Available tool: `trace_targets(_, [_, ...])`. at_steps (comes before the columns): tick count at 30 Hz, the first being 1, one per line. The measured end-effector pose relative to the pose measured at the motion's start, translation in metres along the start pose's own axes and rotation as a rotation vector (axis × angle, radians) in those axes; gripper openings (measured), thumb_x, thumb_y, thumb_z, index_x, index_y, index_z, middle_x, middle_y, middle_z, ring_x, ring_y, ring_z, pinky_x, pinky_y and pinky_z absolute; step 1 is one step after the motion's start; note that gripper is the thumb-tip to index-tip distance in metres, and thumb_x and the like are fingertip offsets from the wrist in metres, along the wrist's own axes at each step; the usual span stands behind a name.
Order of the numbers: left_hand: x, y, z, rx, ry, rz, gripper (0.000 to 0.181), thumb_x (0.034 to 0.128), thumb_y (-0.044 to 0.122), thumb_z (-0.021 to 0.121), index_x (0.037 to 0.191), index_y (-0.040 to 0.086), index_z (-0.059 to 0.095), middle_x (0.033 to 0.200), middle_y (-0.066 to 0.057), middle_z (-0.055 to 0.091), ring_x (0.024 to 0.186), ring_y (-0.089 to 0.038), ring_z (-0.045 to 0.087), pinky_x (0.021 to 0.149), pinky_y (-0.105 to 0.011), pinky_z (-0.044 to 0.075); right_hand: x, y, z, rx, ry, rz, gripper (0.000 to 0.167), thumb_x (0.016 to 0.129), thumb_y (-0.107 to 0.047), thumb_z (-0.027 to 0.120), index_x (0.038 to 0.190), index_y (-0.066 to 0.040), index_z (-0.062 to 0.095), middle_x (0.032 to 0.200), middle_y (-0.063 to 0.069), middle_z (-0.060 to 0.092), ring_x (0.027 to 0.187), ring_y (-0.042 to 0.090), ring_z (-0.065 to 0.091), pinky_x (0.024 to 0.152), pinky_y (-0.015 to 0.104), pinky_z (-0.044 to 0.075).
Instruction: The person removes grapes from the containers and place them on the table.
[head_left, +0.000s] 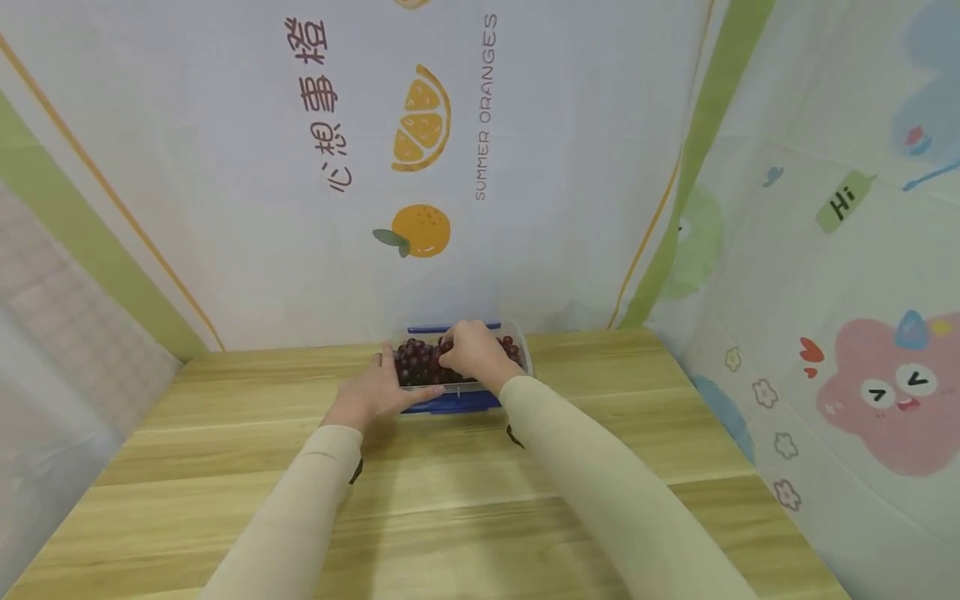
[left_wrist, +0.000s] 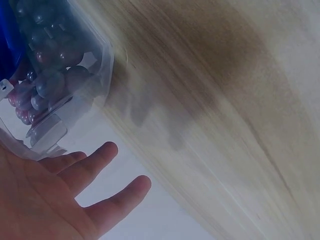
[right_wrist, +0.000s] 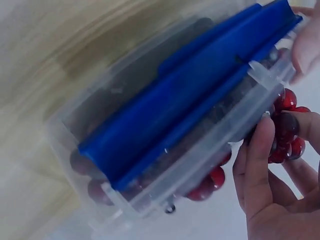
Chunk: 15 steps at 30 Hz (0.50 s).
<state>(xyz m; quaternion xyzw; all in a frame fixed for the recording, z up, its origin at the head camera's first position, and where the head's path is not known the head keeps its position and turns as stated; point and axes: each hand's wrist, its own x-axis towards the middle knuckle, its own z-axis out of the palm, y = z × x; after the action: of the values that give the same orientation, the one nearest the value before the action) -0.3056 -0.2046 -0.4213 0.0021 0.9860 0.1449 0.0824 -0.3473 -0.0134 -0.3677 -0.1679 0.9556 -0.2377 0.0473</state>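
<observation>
A clear plastic box (head_left: 525, 354) with blue side latches (head_left: 450, 403) stands at the table's back edge, holding bunches of dark red grapes (head_left: 415, 360). My right hand (head_left: 474, 348) reaches into it from above; in the right wrist view its thumb and fingers pinch a bunch of red grapes (right_wrist: 286, 127) at the rim. My left hand (head_left: 375, 385) lies against the box's left end, thumb along the front rim. Its fingers are extended and spread in the left wrist view, beside the box's corner (left_wrist: 102, 75).
The wooden table (head_left: 442, 500) runs in front of the box. Behind it hangs a white cloth (head_left: 555, 208) with orange prints, reaching down to the table's back edge. Another printed cloth (head_left: 795, 275) hangs along the right side.
</observation>
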Motion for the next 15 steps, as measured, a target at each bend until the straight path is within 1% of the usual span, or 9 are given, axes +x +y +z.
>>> trace_targets(4, [-0.001,0.001,0.000,-0.008,0.001,-0.001,0.153,0.0722,0.108,0.040,0.170,-0.001,-0.006,0.174,-0.031,0.021,0.133,-0.053,0.061,0.081,-0.054,0.062,0.000,-0.001,-0.013,0.037,0.008,-0.023,0.026,0.102,-0.020,0.073,0.126,-0.011,0.077,0.117,0.008,0.078,0.069,0.013,0.067,0.062,0.027,0.053])
trace_targets(6, [-0.001,0.002,0.000,-0.010,0.001,-0.007,0.153,0.0720,0.108,0.040,0.170,0.000,-0.006,0.174,-0.031,0.021,0.134,-0.053,0.061,0.082,-0.055,0.062,0.000,-0.003,-0.020,0.057,0.008,-0.038,0.028,0.101,-0.019,0.072,0.127,-0.009,0.077,0.112,0.009,0.079,0.066,0.013,0.065,0.059,0.026,0.051])
trace_targets(10, [-0.002,0.001,0.000,-0.005,-0.004,-0.007,0.154,0.0716,0.109,0.038,0.169,-0.001,-0.008,0.174,-0.032,0.019,0.134,-0.054,0.060,0.085,-0.056,0.062,0.001,-0.005,-0.033,0.090,0.013,-0.040,0.035,0.102,-0.020,0.072,0.134,-0.008,0.073,0.119,0.010,0.078,0.061,0.014,0.065,0.055,0.025,0.051])
trace_targets(15, [-0.001,0.001,-0.001,-0.006,-0.017,-0.012,0.155,0.0706,0.110,0.038,0.169,-0.001,-0.009,0.175,-0.031,0.017,0.137,-0.055,0.058,0.091,-0.059,0.061,0.001,-0.007,-0.046,0.120,0.038,-0.047,0.037,0.101,-0.021,0.073,0.135,-0.007,0.073,0.136,0.014,0.074,0.061,0.016,0.071,0.057,0.025,0.057])
